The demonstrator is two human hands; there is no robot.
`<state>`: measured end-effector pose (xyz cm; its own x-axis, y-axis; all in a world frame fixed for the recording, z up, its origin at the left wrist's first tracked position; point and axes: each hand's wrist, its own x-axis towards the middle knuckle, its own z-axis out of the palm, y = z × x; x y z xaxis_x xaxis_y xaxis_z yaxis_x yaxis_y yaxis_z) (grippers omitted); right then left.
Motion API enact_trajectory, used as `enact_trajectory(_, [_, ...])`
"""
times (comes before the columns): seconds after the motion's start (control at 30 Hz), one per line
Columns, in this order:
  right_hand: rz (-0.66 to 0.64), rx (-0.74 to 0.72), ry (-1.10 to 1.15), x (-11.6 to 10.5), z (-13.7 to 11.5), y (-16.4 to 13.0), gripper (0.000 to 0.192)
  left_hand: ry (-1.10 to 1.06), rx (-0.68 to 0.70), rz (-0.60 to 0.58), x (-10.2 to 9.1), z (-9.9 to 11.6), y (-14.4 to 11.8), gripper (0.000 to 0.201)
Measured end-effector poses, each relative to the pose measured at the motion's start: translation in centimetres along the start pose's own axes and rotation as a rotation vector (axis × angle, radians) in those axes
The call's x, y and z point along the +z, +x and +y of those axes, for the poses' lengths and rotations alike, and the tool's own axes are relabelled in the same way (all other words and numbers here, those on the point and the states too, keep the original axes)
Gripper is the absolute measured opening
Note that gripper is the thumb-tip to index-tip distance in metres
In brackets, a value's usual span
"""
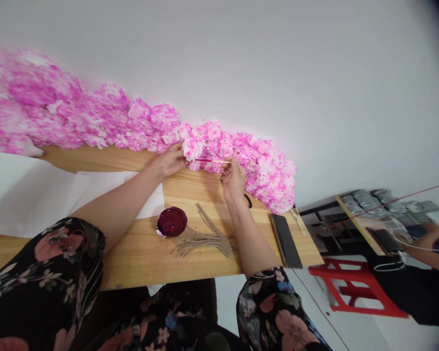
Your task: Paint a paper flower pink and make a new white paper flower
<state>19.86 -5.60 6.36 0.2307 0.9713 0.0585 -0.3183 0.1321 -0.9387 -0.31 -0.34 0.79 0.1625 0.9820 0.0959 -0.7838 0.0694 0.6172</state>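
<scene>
A long bank of pink-and-white paper flowers (95, 122) runs along the far edge of the wooden table (139, 253), against the white wall. The left hand (171, 160) pinches one flower (193, 147) at that far edge, fingers closed around its base. A thin stick with a red tip (212, 161) lies across from it to the right hand (234, 178), which holds the stick's other end in a narrow grip; whether the tip touches the petals is hard to tell at this size.

The petals look soft, so too hard a squeeze from the left hand could crush or tear them. A wet red tip pressed too long could blot the flower darker than its neighbours.

Near the middle of the table sits a small dish of dark red dye (171, 222), close under the left forearm; a dropped elbow could tip it over the bundle of twine (203, 239) just beside it. Towards the right edge lies a phone (286, 240), well within reach of a spill. Beyond the right edge, another person's arm (429, 243) works apart.
</scene>
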Motion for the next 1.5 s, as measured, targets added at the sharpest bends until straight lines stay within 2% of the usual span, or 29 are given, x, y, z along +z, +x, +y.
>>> enact_trajectory(0.13, [-0.012,-0.013,-0.016,0.5,-0.6,-0.5,0.04,-0.012,0.005,-0.013,0.1,0.0,-0.1,0.029])
enact_trajectory(0.2, [-0.085,-0.069,-0.022,0.8,-1.0,-1.2,0.042,-0.015,0.005,-0.019,0.1,0.0,0.0,0.03])
enact_trajectory(0.4, [-0.49,-0.279,-0.164,0.9,-1.9,-4.3,0.055,0.025,0.012,-0.027,-0.2,-0.1,0.1,0.028])
enact_trajectory(0.57, [-0.931,-0.326,-0.454,1.2,-3.0,-6.3,0.056,0.024,0.003,-0.004,-0.3,0.0,0.1,0.027])
enact_trajectory(0.63, [-1.036,-0.331,-0.507,1.5,-3.3,-6.7,0.053,0.026,-0.001,-0.006,-0.3,0.1,0.1,0.027])
enact_trajectory(0.9, [-1.011,-0.356,-0.595,1.9,-3.2,-6.7,0.057,0.037,0.001,-0.022,-0.5,0.0,0.1,0.025])
enact_trajectory(1.1, [-1.081,-0.386,-0.624,2.2,-3.3,-6.9,0.056,0.04,0.002,-0.029,-0.4,0.1,0.2,0.026])
enact_trajectory(1.17, [-1.045,-0.369,-0.627,1.9,-3.3,-6.7,0.055,0.034,0.003,-0.018,-0.4,0.0,0.2,0.026])
enact_trajectory(1.37, [-0.824,-0.266,-0.48,0.8,-2.8,-5.2,0.057,0.049,0.0,-0.024,-0.6,0.0,0.2,0.028])
enact_trajectory(1.5, [-0.848,-0.206,-0.548,0.9,-2.4,-4.8,0.056,0.08,0.013,-0.051,-0.5,0.0,0.1,0.026])
